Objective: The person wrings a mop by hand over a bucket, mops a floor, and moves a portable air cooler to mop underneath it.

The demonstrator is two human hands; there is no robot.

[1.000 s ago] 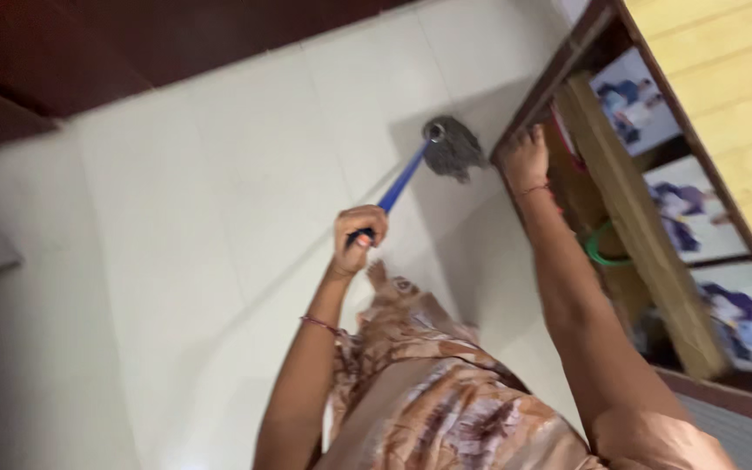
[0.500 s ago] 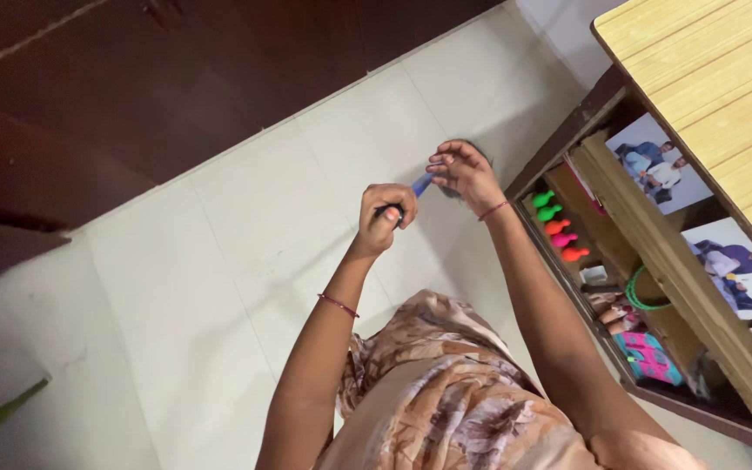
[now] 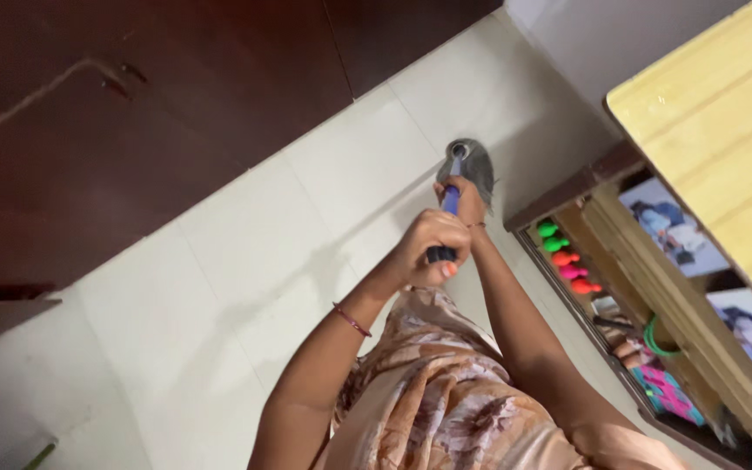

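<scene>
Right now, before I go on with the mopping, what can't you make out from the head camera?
- Right hand: mostly hidden behind the left hand, so its grip on the blue mop handle is unclear.
- Grey mop head: its near part is covered by the hands; floor contact can't be judged.
- Shelf unit: cut off by the right edge, small items blurred.
- Green object: clipped at the bottom edge, unidentifiable.
</scene>
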